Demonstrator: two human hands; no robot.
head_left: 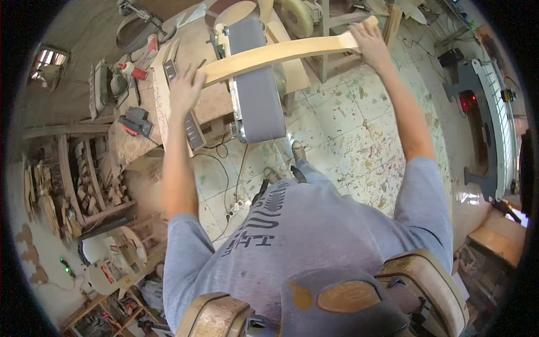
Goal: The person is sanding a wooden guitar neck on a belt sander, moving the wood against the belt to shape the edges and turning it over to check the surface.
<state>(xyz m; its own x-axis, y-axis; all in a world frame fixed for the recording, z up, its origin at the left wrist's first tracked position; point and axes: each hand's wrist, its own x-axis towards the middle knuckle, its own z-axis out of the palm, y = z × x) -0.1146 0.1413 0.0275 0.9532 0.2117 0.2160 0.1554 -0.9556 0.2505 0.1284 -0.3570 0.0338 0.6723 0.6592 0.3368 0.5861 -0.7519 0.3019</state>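
Observation:
A long, slightly curved pale wooden strip lies crosswise over the grey belt of a bench belt sander. My left hand grips the strip's left end, a little left of the sander. My right hand holds the raised right end at the top right, fingers wrapped over it. The part of the belt directly under the strip is hidden.
A wooden bench holds a handheld power tool and a glue bottle. Cables cross the tiled floor by my feet. Timber racks stand left, a grey machine right.

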